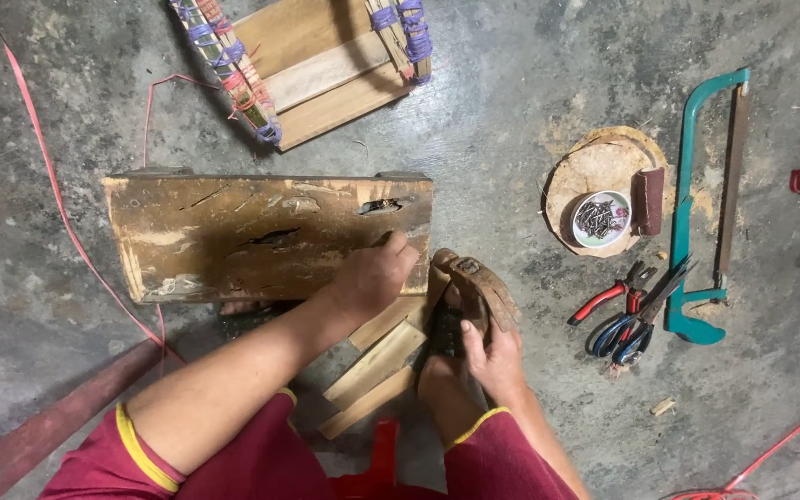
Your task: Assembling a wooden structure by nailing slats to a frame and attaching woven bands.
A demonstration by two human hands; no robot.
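We look down on a concrete floor (511, 83). Our left hand (372, 276) rests curled on the near right edge of a worn wooden bench (233, 231), fingers folded against the scarred, paint-flecked top; we cannot tell whether it pinches anything. Our right hand (493, 356) is closed around a worn brown sandal (476, 289), which stands tilted just right of the bench and above a foot (442, 384). Under both forearms lie three pale wooden slats (381, 366), side by side and slanted, touching one another.

Beyond the bench sits a small wooden frame (326, 69) with rails wrapped in purple and pink cord. A pink strap (57, 199) trails across the floor on the left.

To the right, well apart from the hands, a round wooden slab (594, 162) carries a white bowl of nails (601, 219) and a dark brown sanding block (648, 199). Near it lie red-handled pliers (608, 294) and blue-handled scissors (636, 319), crossing each other, and just beside them a teal hacksaw (706, 194) lying lengthwise.

Our sleeves are maroon with yellow trim.
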